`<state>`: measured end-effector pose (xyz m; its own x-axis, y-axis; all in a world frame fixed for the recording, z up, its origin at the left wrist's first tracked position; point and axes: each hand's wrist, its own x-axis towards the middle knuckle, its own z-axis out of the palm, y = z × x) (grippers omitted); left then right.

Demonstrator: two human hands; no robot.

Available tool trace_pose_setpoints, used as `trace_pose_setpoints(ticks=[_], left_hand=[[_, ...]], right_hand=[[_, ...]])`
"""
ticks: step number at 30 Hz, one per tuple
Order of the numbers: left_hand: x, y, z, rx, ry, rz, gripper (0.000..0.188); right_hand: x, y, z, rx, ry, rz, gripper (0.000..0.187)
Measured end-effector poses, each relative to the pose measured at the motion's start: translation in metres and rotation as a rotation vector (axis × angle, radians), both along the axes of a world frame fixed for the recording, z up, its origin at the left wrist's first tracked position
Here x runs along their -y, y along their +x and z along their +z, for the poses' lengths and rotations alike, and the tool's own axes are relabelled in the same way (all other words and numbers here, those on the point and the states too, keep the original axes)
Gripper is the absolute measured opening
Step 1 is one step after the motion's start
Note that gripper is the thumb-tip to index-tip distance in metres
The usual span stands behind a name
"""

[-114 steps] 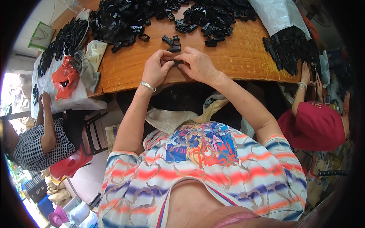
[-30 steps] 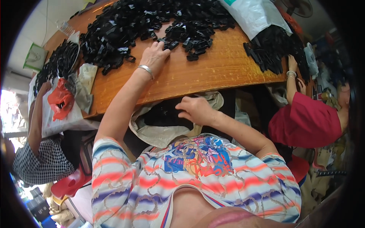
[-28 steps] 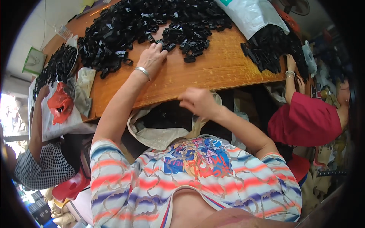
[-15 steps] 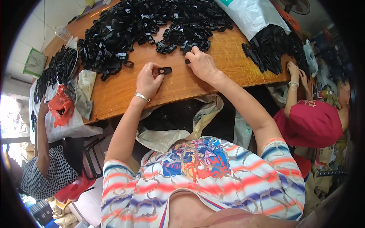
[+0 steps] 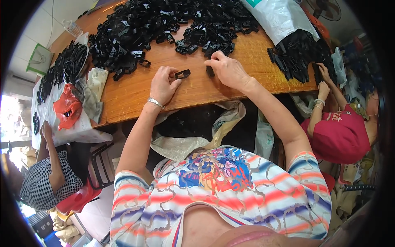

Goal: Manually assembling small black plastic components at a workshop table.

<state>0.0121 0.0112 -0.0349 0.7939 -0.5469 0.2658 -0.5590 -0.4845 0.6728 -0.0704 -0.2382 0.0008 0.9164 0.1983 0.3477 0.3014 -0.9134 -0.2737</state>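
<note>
My left hand (image 5: 164, 86) is closed over the table, its thumb and fingertips pinching one end of a small black plastic buckle-like piece (image 5: 182, 74). That piece has a rectangular opening through it. To the right, my right hand (image 5: 231, 73) bends down, thumb and fingers closed on another small black plastic piece (image 5: 210, 71) that is partly covered by the fingers. A gap of bare wood separates the two pieces. Beyond both hands spreads a large heap of similar black pieces (image 5: 123, 37), its near edge just past my right fingertips.
The wooden table (image 5: 135, 99) has a worn top. At right, a white sack (image 5: 284, 20) spills long black strips (image 5: 292, 61); more strips lie at left near a red plastic bag (image 5: 67, 108). An open sack (image 5: 181, 149) hangs at my lap. Co-workers sit on both sides.
My right hand has drawn slightly back from the heap with its piece, which now shows more. The left hand's piece has tilted a little. Both co-workers' hands have shifted.
</note>
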Motion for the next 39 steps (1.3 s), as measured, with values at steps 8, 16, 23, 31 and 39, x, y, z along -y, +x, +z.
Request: trace_pose_setpoints(ticks=[8, 16, 23, 31, 39], left_hand=[[0.005, -0.002, 0.0, -0.038, -0.028, 0.002, 0.027], [0.004, -0.001, 0.002, -0.049, -0.021, -0.005, 0.026], [0.001, 0.01, 0.007, -0.242, -0.088, -0.008, 0.022], [0.012, 0.007, 0.006, -0.003, 0.147, -0.019, 0.019], [-0.036, 0.038, 0.029, 0.301, 0.331, 0.228, 0.027]], right_hand=[[-0.019, 0.013, -0.006, -0.105, 0.279, 0.107, 0.023], [-0.059, 0.033, -0.013, -0.044, 0.206, 0.089, 0.022], [-0.059, 0.036, -0.009, -0.119, 0.138, 0.077, 0.023], [-0.059, 0.018, -0.013, -0.108, 0.22, 0.073, 0.025], [-0.084, -0.078, -0.021, -0.256, 0.202, 0.313, 0.032]])
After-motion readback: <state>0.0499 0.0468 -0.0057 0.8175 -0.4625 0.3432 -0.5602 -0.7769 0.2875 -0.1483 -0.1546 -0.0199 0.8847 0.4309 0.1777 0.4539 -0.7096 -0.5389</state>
